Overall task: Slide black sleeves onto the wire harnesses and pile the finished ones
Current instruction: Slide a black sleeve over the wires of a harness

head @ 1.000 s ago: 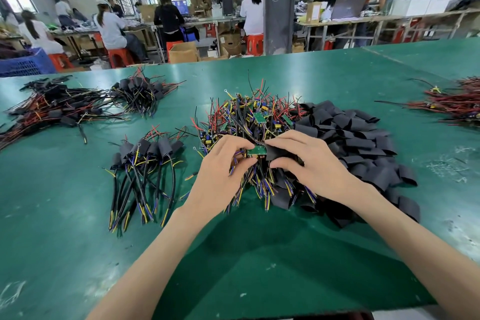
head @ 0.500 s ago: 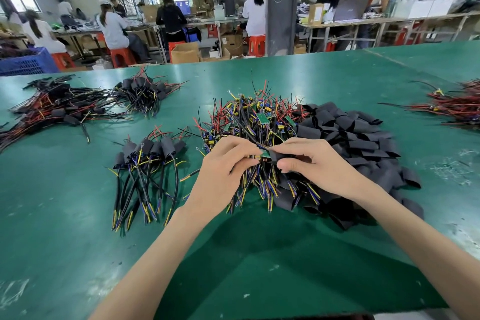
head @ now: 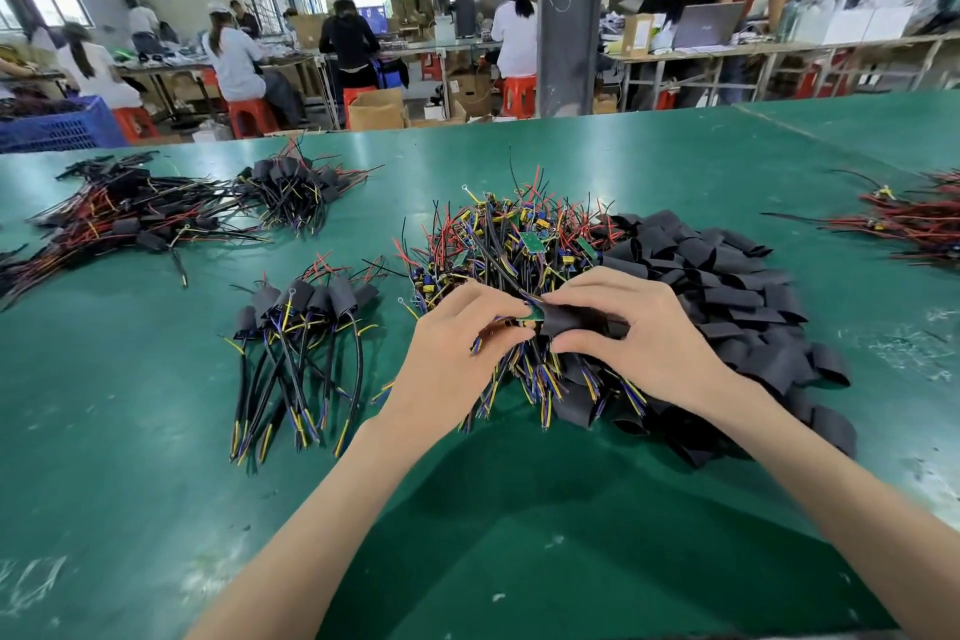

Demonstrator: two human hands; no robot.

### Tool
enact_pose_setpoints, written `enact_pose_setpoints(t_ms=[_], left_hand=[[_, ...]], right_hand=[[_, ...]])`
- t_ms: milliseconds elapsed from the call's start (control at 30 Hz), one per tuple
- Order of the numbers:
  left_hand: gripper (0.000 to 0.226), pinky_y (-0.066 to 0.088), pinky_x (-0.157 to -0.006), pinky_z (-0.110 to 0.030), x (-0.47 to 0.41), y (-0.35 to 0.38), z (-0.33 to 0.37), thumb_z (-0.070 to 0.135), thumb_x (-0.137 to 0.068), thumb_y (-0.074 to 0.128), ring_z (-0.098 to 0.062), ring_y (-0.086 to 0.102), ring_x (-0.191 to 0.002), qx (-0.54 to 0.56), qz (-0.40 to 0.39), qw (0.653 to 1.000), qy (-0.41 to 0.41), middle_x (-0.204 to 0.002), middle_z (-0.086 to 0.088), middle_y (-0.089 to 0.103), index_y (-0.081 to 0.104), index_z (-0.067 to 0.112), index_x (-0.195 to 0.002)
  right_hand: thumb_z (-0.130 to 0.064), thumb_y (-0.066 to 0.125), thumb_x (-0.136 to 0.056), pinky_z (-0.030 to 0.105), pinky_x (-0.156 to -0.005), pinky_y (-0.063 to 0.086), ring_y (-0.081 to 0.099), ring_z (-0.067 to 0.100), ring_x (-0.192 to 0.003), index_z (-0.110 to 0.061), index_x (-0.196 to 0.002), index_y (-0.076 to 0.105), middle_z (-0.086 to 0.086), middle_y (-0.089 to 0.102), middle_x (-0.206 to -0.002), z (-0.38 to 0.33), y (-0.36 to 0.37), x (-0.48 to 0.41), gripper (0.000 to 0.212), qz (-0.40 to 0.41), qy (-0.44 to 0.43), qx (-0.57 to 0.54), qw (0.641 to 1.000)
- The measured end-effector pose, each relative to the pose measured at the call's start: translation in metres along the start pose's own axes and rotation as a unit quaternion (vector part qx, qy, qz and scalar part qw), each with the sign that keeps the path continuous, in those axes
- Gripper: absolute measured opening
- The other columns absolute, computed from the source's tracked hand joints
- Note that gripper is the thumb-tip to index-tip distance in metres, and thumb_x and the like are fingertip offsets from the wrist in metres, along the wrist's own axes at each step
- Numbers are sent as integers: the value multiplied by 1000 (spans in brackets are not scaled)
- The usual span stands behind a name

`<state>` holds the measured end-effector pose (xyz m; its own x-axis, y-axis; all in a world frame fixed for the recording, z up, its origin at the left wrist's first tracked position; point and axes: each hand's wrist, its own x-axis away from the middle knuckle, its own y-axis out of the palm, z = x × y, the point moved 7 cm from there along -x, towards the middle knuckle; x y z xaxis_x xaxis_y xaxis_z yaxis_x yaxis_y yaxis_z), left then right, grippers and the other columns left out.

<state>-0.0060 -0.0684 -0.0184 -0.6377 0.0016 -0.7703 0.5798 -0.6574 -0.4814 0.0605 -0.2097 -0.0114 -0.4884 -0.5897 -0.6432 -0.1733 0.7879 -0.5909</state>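
Two hands meet above the near edge of the heap of bare harnesses (head: 519, 244). The left hand (head: 457, 353) pinches one wire harness (head: 501, 327) by its blue and yellow leads, its grip narrow. The right hand (head: 639, 338) holds a black sleeve (head: 571, 320), forefinger above and thumb below.

A second ago the small green board (head: 535, 316) on that harness lay mostly bare between the fingertips. Now only a corner shows at the sleeve's mouth, and the right hand's fingers have spread, so more of the sleeve is seen. The piles have not shifted.

Touching the heap on its right is the mound of loose sleeves (head: 727, 286). To the left, apart from the heap, the finished pile (head: 306, 327) lies with its sleeved ends away from the person. Farther back on the left lie two more bundles (head: 291, 192), and a red-wired bundle (head: 914, 218) sits at the right edge. All rest on a green desk (head: 156, 457) scuffed with pale marks.

Beyond it is a workshop. People in white caps sit on red stools (head: 249, 114) at long desks, backs turned. A blue crate (head: 57, 125) stands at the left and a dark pillar (head: 569, 16) rises in the middle. On the right, two people lean over a grey laptop (head: 706, 23).
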Motion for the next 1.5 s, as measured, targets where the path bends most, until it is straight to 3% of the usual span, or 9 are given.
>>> enact_pose_setpoints(t_ms=[167,300,400,533,900,1067,1233,1367,1500], left_hand=[[19,44,-82,-9,0,2,4,0,-76,75,-5,60,-87,26,-4,1000,5,-96,-6,67,72,3,-94],[30,46,-81,-14,1,4,-7,-1,-85,63,-6,62,-85,132,-14,984,-117,-98,3,67,62,17,-110],[34,46,-77,-14,1,4,-14,0,-83,67,-6,62,-77,135,1,976,-169,-86,12,67,59,28,-100],[31,48,-77,-16,2,2,-16,0,-81,70,-7,63,-76,132,16,975,-179,-82,11,67,61,28,-92],[24,46,-74,-11,3,4,-11,-2,-81,68,-2,61,-76,91,21,987,-129,-85,8,67,65,19,-92],[19,40,-78,-8,0,0,4,-2,-83,66,-6,54,-79,-40,30,999,7,-85,-7,62,72,5,-100],[14,41,-74,-16,-4,-11,5,-4,-84,64,-13,51,-75,-114,58,992,24,-82,-14,60,72,-1,-95],[7,32,-67,-18,-13,-59,-18,2,-85,62,-14,45,-68,-174,168,968,-61,-77,-13,56,69,1,-87],[17,34,-69,-33,-7,-110,-76,16,-88,55,-29,52,-76,-224,231,916,-241,-80,-15,62,66,5,-82]], right_hand=[[-14,78,-74,30,-88,46,62,18,-92,-4,-105,70,4,66,-101,-5,2,1,34,-1,-24,33,999],[-15,76,-75,22,-88,44,58,12,-91,-2,-104,70,5,66,-100,-6,-2,1,32,20,-39,48,998],[-15,77,-74,22,-89,43,56,12,-93,-2,-104,70,7,66,-100,-5,-1,2,33,24,-44,61,997],[-15,78,-73,25,-91,43,59,17,-94,-2,-104,70,8,66,-102,-5,2,3,34,14,-37,64,997],[-12,76,-75,23,-91,42,58,16,-95,-2,-107,70,8,66,-104,-10,8,3,34,5,-50,68,996],[-14,73,-77,22,-91,42,58,16,-95,-2,-107,69,9,67,-104,-10,11,3,33,5,-62,81,995],[-17,68,-84,26,-103,37,55,20,-112,-2,-117,63,8,61,-118,-8,7,3,36,34,-57,103,992],[-20,57,-93,26,-104,33,48,21,-113,0,-119,59,11,56,-119,-3,-21,3,33,150,-47,121,980],[-12,49,-95,31,-95,39,52,27,-102,-3,-113,59,1,52,-109,11,-44,6,23,230,-3,122,965]])
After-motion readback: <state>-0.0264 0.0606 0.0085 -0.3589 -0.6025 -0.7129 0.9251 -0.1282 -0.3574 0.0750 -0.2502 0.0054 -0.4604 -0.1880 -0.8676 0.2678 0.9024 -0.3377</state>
